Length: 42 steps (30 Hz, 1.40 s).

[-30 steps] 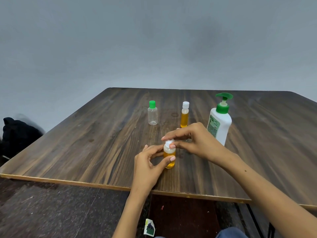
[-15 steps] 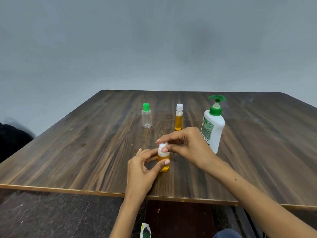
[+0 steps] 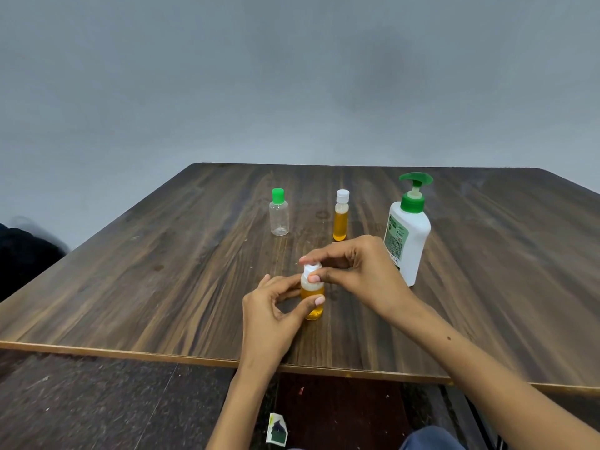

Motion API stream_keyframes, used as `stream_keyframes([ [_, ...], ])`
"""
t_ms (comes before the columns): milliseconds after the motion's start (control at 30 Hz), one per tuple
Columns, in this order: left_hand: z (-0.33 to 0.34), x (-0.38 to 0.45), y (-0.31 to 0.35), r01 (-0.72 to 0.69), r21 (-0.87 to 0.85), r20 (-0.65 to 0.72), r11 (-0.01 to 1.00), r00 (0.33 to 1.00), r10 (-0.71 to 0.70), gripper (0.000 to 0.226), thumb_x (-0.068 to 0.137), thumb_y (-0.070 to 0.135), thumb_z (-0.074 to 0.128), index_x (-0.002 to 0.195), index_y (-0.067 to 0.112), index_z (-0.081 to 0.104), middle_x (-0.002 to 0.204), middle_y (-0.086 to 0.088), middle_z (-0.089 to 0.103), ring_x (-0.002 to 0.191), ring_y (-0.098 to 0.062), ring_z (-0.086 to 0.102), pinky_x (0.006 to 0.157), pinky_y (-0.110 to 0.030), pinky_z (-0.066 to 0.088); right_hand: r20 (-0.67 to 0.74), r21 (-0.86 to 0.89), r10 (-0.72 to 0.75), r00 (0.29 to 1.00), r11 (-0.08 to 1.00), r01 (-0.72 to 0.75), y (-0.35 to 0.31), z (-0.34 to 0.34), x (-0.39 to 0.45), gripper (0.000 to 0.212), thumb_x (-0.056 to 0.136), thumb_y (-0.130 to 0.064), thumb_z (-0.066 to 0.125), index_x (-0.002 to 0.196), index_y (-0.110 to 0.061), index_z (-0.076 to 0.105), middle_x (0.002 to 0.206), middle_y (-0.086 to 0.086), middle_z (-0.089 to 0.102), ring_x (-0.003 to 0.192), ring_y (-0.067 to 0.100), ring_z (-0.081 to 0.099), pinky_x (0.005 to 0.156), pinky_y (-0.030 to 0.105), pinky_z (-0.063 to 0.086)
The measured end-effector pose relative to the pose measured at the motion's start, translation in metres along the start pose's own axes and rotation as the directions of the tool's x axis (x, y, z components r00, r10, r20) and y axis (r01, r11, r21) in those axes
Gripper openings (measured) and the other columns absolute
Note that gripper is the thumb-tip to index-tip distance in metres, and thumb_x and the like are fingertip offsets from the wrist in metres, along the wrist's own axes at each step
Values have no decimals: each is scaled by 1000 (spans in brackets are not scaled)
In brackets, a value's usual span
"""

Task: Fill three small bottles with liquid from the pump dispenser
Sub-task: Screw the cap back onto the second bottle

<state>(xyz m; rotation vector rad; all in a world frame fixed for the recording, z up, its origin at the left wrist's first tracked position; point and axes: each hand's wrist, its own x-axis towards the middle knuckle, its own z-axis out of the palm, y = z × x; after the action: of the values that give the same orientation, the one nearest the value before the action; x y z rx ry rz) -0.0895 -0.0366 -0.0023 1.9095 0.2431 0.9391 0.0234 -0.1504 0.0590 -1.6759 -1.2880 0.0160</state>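
A small round bottle [image 3: 312, 308] of orange liquid stands near the table's front edge. My left hand [image 3: 271, 311] grips its body between thumb and fingers. Its white cap [image 3: 311, 270] is pinched from above by my right hand [image 3: 355, 272]. Farther back stand a clear empty bottle with a green cap [image 3: 279, 213] and a slim bottle [image 3: 341, 216] with a white cap, partly filled with orange liquid. The white pump dispenser [image 3: 408, 232] with a green pump head stands at the right, just behind my right hand.
The dark wooden table [image 3: 162, 280] has a light front edge. A grey wall rises behind it. A dark bundle [image 3: 22, 254] lies at the far left beyond the table. A small green and white packet [image 3: 277, 430] lies on the floor below.
Both hands stay on the small orange bottle, the right hand's fingers shifting slightly on the cap. The camera view has drifted, nothing else on the table moved.
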Motion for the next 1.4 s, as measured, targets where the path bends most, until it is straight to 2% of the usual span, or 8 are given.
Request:
stream_keyframes([
  [200,1,-2,-1,39,-7,18,999,999,-39,34,73,32,82,105,26,74,97,19,73,94,4,68,105,-53,43,-69,-5,-9,998,1000,9,5,7,-13,27,81,-11,73,108,-17,72,104,-7,71,99,2,64,94,39,50],
  [267,3,0,0,64,-25,20,998,998,-64,36,72,26,83,106,25,72,95,15,74,94,3,68,100,-42,50,-117,-68,-41,992,997,34,8,7,-18,29,84,-19,70,113,-22,69,110,-12,69,104,0,61,102,41,42],
  [400,7,12,-1,54,-4,36,999,998,-54,39,73,18,84,109,18,70,106,4,72,97,2,67,82,-12,52,-269,-223,-141,953,971,81,14,-7,-23,30,87,-27,65,116,-21,66,118,-11,64,110,1,58,105,19,33],
  [567,22,56,-17,109,52,22,993,994,-110,30,75,15,82,102,16,68,101,6,71,97,-8,68,86,-21,54,-361,-348,-257,897,929,126,37,-18,-30,27,90,-20,64,115,-13,67,117,-4,66,109,3,60,93,45,49],
  [767,41,109,-40,105,74,-24,992,994,-104,31,81,10,77,109,10,64,98,6,64,90,-3,60,71,-1,44,-368,-335,-296,881,926,171,49,-12,-33,30,92,-25,58,119,-13,65,117,-4,66,109,5,61,88,42,52],
  [1067,57,138,-61,60,124,-24,991,998,-57,36,84,10,74,116,10,58,105,7,62,98,-6,60,79,-7,45,-334,-314,-262,905,937,156,53,-10,-34,33,93,-33,56,118,-16,66,120,-8,64,113,2,57,93,28,50],
  [1200,61,144,-64,55,123,-10,991,998,-54,39,85,11,72,120,9,56,114,0,65,104,-11,62,91,-26,52,-311,-307,-242,919,941,144,53,-9,-35,31,93,-35,55,112,-16,70,118,-9,65,110,0,59,89,28,52],
  [1400,65,146,-66,38,97,16,995,999,-39,37,86,10,71,119,10,55,105,10,61,103,-10,63,91,-24,52,-280,-305,-215,936,944,125,56,-8,-34,33,95,-41,51,108,-18,71,117,-12,65,109,-3,58,85,28,53],
])
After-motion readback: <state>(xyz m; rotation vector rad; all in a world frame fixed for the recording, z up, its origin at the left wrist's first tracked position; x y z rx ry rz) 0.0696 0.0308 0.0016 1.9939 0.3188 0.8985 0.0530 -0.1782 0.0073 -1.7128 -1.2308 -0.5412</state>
